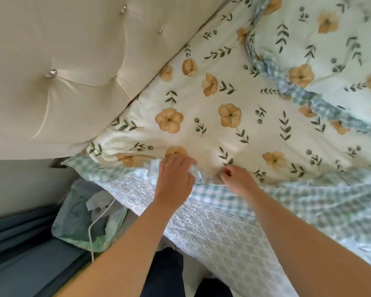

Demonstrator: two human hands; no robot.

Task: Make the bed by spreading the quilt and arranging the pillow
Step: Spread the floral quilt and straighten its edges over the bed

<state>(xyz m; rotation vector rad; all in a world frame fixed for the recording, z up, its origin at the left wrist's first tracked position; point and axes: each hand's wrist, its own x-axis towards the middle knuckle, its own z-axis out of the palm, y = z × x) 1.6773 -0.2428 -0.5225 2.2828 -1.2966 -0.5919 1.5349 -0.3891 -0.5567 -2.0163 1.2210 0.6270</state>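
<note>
Cream cloth printed with orange flowers and green sprigs fills most of what we see: the pillow lies just beyond both hands, its far edge against the tufted headboard. Our left hand has its grip closed on the pillow's near edge, fingers pinching a fold of fabric. Our right hand, close beside it, pinches the same edge with a narrow grip. Right of and beyond the hands, the quilt, same floral print with a blue checked frill, lies bunched. Under our wrists sits the checked sheet over the white patterned mattress.
</note>
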